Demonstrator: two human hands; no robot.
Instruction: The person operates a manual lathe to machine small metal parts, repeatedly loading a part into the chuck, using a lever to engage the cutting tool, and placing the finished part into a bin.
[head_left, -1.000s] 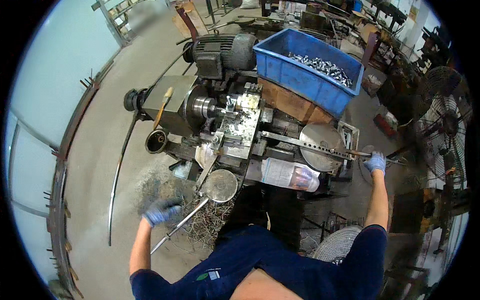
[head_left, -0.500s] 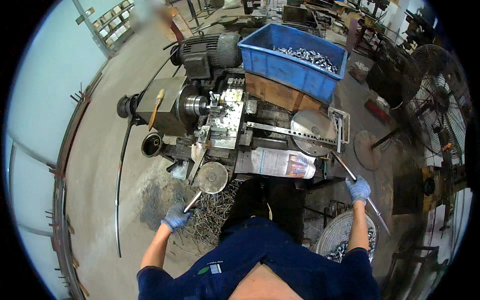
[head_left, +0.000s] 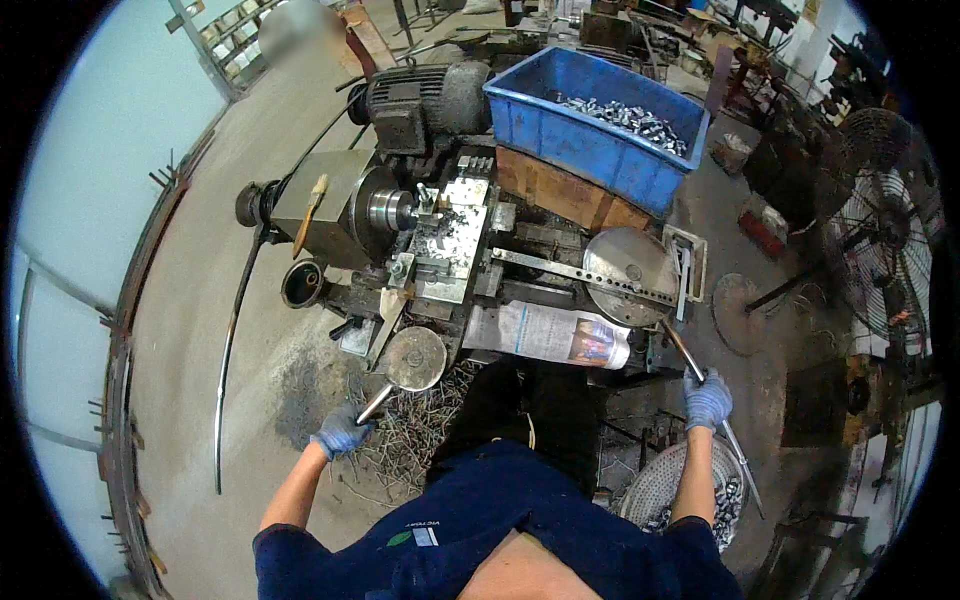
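Note:
Both my hands wear blue-grey gloves. My left hand (head_left: 341,430) is wrapped round the end of a short metal handle (head_left: 377,403), which slants up to a round metal disc (head_left: 416,358) at the front of a small lathe (head_left: 445,245). On the right, my right hand (head_left: 708,400) grips a long metal lever (head_left: 683,345) near its middle. The lever's upper end meets the machine beside a large round plate (head_left: 612,248), and its lower end sticks out past my hand. The spindle chuck (head_left: 388,211) faces the tool slide, which carries dark chips.
A blue bin (head_left: 590,150) of small metal parts stands on a wooden box (head_left: 570,190) behind the lathe. A brush (head_left: 311,215) lies on the headstock. Below my right forearm is a basket (head_left: 650,480) of parts. Wire-like scrap (head_left: 410,430) covers the floor; a fan (head_left: 880,225) stands right.
The view has tilted slightly. My right hand and its lever have shifted a little toward me and to the left. My left hand keeps its hold on the short handle.

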